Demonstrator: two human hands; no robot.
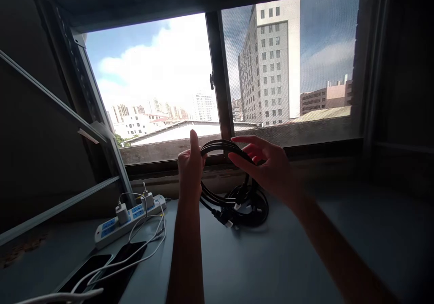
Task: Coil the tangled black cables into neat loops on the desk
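Note:
A coiled black cable (pixel 217 201) hangs in a loop above the grey tabletop. My left hand (pixel 191 168) is closed round the left side of the coil, thumb pointing up. At the coil's upper right, my right hand (pixel 262 161) has its thumb and fingers apart, with the cable passing between them. Connector plugs (pixel 226 222) dangle at the bottom of the coil. Behind it, another black cable coil (pixel 262 216) lies on the table, partly overlapped by the held one.
A white power strip (pixel 130 220) with two plugged-in chargers stands at the left. White cables (pixel 135 254) run from it over two dark phones (pixel 117 268). A window frame (pixel 217 69) rises behind the table (pixel 271 268), and a metal rack post (pixel 101 100) is at the left.

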